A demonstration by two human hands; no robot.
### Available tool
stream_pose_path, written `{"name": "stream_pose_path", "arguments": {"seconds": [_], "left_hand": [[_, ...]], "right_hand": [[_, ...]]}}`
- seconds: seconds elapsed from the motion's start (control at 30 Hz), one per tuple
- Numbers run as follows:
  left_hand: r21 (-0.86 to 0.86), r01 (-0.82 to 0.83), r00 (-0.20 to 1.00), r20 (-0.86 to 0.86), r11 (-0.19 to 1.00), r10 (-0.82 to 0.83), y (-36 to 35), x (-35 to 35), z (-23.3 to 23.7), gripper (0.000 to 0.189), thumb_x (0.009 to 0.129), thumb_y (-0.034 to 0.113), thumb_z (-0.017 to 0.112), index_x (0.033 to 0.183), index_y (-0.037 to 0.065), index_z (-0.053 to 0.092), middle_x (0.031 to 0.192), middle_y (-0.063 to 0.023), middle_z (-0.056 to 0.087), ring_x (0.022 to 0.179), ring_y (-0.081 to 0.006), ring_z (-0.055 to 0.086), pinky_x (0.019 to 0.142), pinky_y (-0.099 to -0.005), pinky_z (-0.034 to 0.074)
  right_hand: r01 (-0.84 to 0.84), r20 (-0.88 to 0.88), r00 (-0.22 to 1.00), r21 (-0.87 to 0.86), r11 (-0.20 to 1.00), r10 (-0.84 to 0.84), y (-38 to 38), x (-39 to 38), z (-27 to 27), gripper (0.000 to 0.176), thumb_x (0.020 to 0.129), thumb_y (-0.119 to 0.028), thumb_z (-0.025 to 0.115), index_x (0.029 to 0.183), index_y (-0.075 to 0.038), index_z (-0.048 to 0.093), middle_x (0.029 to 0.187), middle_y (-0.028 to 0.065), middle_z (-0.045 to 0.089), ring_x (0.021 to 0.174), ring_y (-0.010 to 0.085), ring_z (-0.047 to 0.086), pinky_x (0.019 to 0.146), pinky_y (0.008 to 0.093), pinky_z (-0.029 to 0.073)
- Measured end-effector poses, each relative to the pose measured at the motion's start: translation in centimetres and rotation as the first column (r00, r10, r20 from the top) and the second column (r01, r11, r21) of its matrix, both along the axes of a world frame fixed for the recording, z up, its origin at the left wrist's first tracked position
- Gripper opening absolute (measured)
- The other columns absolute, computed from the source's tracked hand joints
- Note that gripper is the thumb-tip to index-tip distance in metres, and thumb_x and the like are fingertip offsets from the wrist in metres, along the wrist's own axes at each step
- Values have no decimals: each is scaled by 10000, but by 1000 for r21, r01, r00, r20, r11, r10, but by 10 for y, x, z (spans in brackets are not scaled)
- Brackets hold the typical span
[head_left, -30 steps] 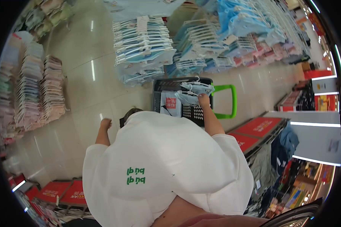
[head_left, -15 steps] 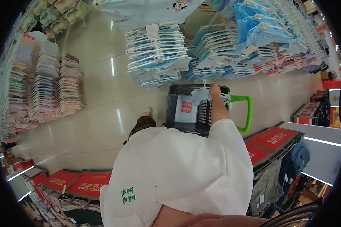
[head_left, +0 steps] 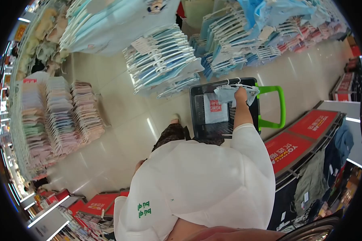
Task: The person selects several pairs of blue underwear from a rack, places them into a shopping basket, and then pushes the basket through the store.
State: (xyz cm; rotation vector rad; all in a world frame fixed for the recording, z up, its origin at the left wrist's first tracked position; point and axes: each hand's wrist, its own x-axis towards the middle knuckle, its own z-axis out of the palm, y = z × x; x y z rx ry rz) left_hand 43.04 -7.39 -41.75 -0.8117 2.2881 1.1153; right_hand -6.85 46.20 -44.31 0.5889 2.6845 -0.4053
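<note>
At the basket (head_left: pixel 196 107) | clothing (head_left: pixel 225 94): pale blue, bunched | hangers (head_left: pixel 234 85): white

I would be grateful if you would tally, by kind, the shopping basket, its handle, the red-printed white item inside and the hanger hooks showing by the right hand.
Shopping basket: 1
Green handle: 1
Red-printed white item: 1
Hanger hooks by the right hand: 2
Total: 5

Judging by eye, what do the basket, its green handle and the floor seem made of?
Basket: probably moulded plastic, dark and dull, with stiff, straight walls.
Green handle: likely smooth plastic, from its even, vivid colour; coated metal possible.
Floor: perhaps polished tile, glossy, carrying bright reflected streaks.
</note>
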Motion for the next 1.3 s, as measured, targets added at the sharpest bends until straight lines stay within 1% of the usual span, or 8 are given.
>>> {"name": "stream_pose_path", "arguments": {"seconds": [0.13, 0.27, 0.33, 0.47, 0.5, 0.6, 0.8, 1.3], "left_hand": [[193, -251, 968, 72, 948, 242, 24, -105, 72, 288, 838, 174, 466, 1078, 28, 530, 835, -69, 607, 760, -127, 570, 645, -242, 442], [395, -223, 888, -295, 892, 352, 17, -205, 110, 313, 860, 161, 479, 1142, 25, 458, 899, -52, 580, 768, -109, 548, 647, -220, 426], [268, -238, 784, -514, 934, 347, 12, -266, 139, 283, 875, 151, 469, 1123, 18, 438, 814, -28, 525, 727, -103, 513, 637, -227, 425], [-10, -251, 404, -910, 968, 96, 63, -358, 270, 585, 772, 78, 593, 1267, -9, 292, 1188, -156, 425, 1026, -232, 468, 894, -318, 367], [-103, -288, 336, -942, 952, 0, 72, -373, 299, 614, 766, 94, 605, 1271, -20, 274, 1215, -174, 384, 1070, -255, 431, 922, -334, 337], [-212, -466, 91, -977, 859, -192, 87, -407, 363, 677, 743, 167, 646, 1257, -53, 263, 1229, -206, 327, 1128, -299, 363, 959, -370, 286], [-43, -468, -120, -987, 883, -111, 73, -451, 376, 624, 763, 227, 628, 1219, -48, 303, 1177, -194, 339, 1079, -295, 381, 925, -377, 299], [48, -395, -168, -986, 917, -20, 59, -445, 400, 325, 764, 190, 630, 1044, 56, 535, 1058, -101, 438, 959, -206, 445, 840, -317, 357]], "right_hand": [[78, -271, 959, -18, 997, -80, 7, 23, 9, 476, 728, -121, 531, 1158, 11, 375, 1043, 240, 488, 952, 389, 500, 788, 430, 432], [184, -470, 872, 59, 981, -135, 13, 79, 17, 581, 652, -157, 632, 1133, 45, 374, 1114, 251, 430, 997, 389, 468, 837, 417, 405], [240, -443, 881, 121, 963, -164, 14, 122, 14, 589, 637, -178, 642, 1117, 51, 390, 1166, 266, 385, 1032, 408, 438, 871, 410, 388], [160, -85, 983, -23, 987, -161, 31, 197, 4, 405, 642, -225, 631, 940, 38, 558, 1128, 275, 438, 1074, 420, 402, 909, 421, 356], [-150, -423, 898, -31, 988, 123, 53, 213, -38, 365, 642, -223, 628, 919, 10, 581, 1013, 237, 534, 995, 376, 484, 841, 428, 400], [-328, -1, 942, -195, 924, 334, 78, 239, -19, 294, 693, -279, 614, 862, -38, 621, 799, 237, 594, 806, 358, 580, 744, 430, 458], [-469, -211, 877, -184, 864, 431, 66, 193, 43, 259, 748, -264, 584, 801, -14, 623, 761, 191, 615, 746, 295, 610, 674, 378, 482], [-300, -114, 954, -281, 911, 279, 31, 220, 78, 258, 763, -263, 575, 797, -11, 618, 767, 173, 617, 745, 271, 612, 664, 356, 484]]}}
